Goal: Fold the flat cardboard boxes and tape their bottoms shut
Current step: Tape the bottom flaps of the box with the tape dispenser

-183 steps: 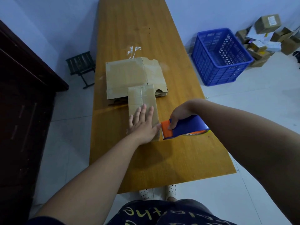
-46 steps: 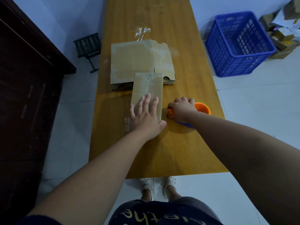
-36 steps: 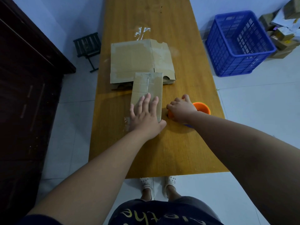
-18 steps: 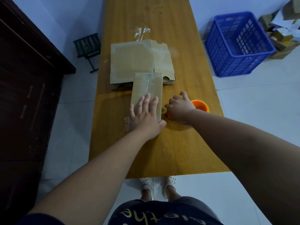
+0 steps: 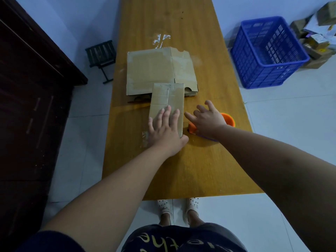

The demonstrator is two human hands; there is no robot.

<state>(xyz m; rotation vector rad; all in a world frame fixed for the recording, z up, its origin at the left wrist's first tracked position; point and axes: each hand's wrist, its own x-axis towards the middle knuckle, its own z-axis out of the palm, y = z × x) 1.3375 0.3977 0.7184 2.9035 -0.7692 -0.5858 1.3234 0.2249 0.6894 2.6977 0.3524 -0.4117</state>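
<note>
A small folded cardboard box [image 5: 168, 99] stands on the wooden table [image 5: 181, 170] with a strip of tape down its top face. My left hand [image 5: 166, 130] lies flat on its near end, fingers straight, pressing it down. Just right of the box, my right hand [image 5: 207, 119] hovers with its fingers spread and holds nothing. Under that hand lies the tape dispenser [image 5: 228, 120], orange and blue, mostly hidden. Behind the box lies a stack of flat cardboard boxes [image 5: 156, 68], which the small box's far end overlaps.
A blue plastic crate [image 5: 267, 51] sits on the floor to the right of the table, with a heap of small boxes [image 5: 316, 42] beyond it. A dark cabinet [image 5: 31, 106] stands on the left and a small black stool [image 5: 101, 53] by it. Tape scraps [image 5: 161, 39] stick to the tabletop.
My right hand has let go of the tape dispenser, lifted off it and spread its fingers toward the box. My left hand and the box have stayed where they were.
</note>
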